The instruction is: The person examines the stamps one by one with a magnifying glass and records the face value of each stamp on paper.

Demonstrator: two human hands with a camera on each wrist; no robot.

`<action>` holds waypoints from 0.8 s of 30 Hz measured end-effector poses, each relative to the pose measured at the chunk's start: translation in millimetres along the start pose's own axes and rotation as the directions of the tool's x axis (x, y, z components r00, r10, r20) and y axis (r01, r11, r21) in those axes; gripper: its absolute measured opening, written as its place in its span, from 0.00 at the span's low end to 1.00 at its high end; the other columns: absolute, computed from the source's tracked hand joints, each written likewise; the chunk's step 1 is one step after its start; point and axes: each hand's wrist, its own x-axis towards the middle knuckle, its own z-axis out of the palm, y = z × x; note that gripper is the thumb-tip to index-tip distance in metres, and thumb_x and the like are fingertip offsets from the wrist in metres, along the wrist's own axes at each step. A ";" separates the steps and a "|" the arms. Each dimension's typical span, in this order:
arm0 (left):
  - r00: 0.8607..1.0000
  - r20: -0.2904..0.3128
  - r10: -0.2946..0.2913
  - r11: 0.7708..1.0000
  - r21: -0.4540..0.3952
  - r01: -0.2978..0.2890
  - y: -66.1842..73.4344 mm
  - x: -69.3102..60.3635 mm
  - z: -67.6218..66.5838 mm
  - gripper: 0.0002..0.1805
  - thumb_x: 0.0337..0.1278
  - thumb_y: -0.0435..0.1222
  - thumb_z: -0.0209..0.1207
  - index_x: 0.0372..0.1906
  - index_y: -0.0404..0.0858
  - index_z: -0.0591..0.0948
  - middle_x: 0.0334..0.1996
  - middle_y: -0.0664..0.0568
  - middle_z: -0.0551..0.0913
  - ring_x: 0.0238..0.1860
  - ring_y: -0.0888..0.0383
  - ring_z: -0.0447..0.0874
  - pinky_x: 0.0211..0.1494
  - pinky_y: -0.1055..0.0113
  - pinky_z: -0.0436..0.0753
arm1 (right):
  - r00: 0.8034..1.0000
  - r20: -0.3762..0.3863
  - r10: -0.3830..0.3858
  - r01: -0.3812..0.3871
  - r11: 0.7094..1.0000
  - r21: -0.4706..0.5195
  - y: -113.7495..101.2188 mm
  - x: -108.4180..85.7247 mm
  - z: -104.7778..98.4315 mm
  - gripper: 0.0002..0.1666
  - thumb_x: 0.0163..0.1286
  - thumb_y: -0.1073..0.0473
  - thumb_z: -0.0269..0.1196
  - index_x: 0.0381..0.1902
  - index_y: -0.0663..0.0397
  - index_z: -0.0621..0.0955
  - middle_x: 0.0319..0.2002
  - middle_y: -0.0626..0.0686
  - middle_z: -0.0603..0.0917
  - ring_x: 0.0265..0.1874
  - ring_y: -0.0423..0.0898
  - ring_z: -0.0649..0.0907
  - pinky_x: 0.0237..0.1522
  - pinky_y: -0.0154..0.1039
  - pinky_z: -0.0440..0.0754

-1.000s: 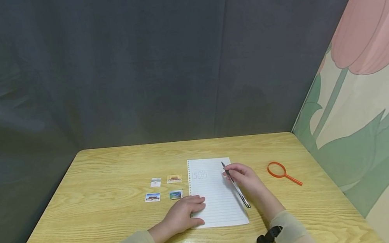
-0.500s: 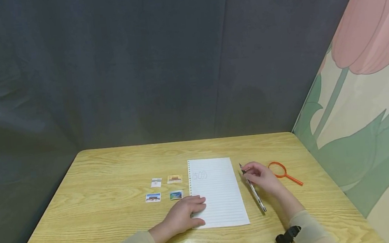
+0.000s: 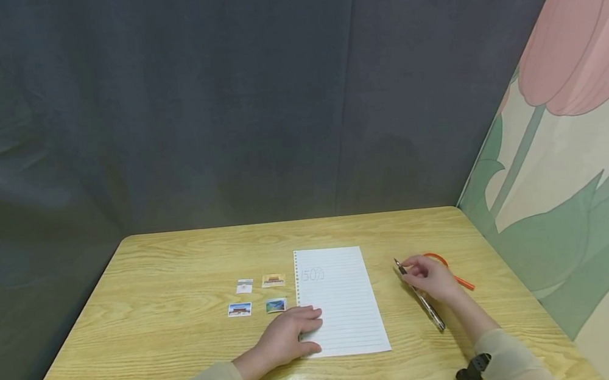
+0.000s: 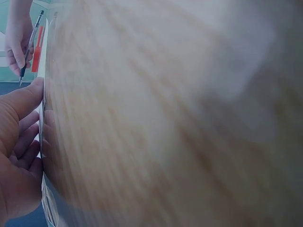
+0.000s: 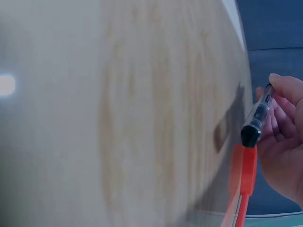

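Observation:
The left hand (image 3: 288, 336) rests with spread fingers on the lower left part of a lined sheet (image 3: 343, 308), which bears faint handwriting near its top left. In the left wrist view the left hand (image 4: 19, 142) lies along the paper's edge. Right of the sheet, the right hand (image 3: 433, 278) pinches a pen (image 3: 424, 304) near its tip between thumb and fingers. The right wrist view shows the pen (image 5: 258, 116) slanting out of the right hand (image 5: 286, 137). Behind that hand, partly hidden, lies an orange magnifying glass (image 3: 463, 283).
Several small picture cards lie left of the sheet, among them a yellow one (image 3: 273, 280) and a blue one (image 3: 239, 309). A dark curtain (image 3: 219, 100) hangs behind the wooden table (image 3: 158, 326); a flower-patterned cloth (image 3: 577, 219) is at the right.
The right hand has moved right with the pen, from over the sheet to the table beside it, and now covers part of the magnifying glass. The left hand has stayed in place.

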 end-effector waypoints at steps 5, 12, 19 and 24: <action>1.000 0.002 0.000 1.000 0.005 0.000 0.2 -0.3 -0.6 0.28 0.54 0.46 0.70 0.60 0.39 0.82 0.66 0.55 0.75 0.68 0.53 0.69 0.71 0.58 0.68 | 1.000 -0.027 0.000 -0.003 0.996 -0.089 5.2 -0.4 -0.9 0.16 0.63 0.64 0.71 0.48 0.63 0.82 0.28 0.51 0.81 0.20 0.41 0.76 0.19 0.33 0.77; 1.000 0.001 0.003 1.000 -0.002 -0.003 0.3 0.1 -0.7 0.28 0.55 0.45 0.70 0.60 0.39 0.82 0.66 0.54 0.74 0.68 0.53 0.69 0.71 0.58 0.67 | 0.996 -0.044 -0.072 0.064 0.985 -0.162 14.0 0.3 1.3 0.15 0.60 0.65 0.72 0.44 0.62 0.84 0.24 0.47 0.79 0.19 0.40 0.75 0.20 0.33 0.75; 0.999 -0.012 0.037 0.999 0.004 -0.037 -0.4 -0.9 -0.3 0.28 0.55 0.45 0.70 0.59 0.38 0.82 0.66 0.52 0.75 0.67 0.51 0.70 0.70 0.56 0.69 | 0.986 -0.066 -0.155 0.136 0.963 -0.234 20.7 2.8 5.2 0.13 0.58 0.65 0.73 0.42 0.60 0.86 0.24 0.44 0.79 0.22 0.38 0.74 0.23 0.32 0.75; 0.999 -0.014 0.044 0.999 0.008 -0.044 0.3 -1.3 -1.3 0.28 0.55 0.45 0.70 0.59 0.38 0.82 0.65 0.52 0.75 0.67 0.51 0.71 0.70 0.56 0.69 | 0.985 -0.072 -0.160 0.135 0.955 -0.265 21.8 3.1 6.9 0.13 0.60 0.63 0.73 0.43 0.58 0.86 0.25 0.44 0.80 0.24 0.40 0.75 0.26 0.33 0.76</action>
